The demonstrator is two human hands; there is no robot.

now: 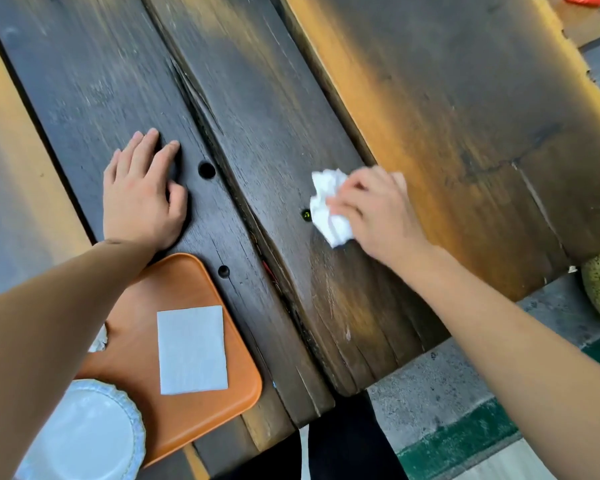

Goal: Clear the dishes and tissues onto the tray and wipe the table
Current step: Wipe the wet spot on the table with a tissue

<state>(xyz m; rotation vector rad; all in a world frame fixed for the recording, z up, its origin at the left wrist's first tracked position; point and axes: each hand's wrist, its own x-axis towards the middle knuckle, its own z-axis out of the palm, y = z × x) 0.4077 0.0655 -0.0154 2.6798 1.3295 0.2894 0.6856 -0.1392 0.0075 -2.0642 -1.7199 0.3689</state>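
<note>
Dark wooden table [263, 109] in the head view — the right hand [378, 216] presses a crumpled tissue [328, 207] to its planks, the left hand [140, 199] lies flat, fingers spread — while the orange tray [187, 282] at the near edge carries a flat napkin [191, 349] and a white plate [83, 434]

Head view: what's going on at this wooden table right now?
A person is wiping the dark plank table. The right hand presses a crumpled white tissue against the wood, while the left hand rests flat on the tabletop. An orange tray near the table's edge carries a flat folded napkin and a white scalloped plate.
</note>
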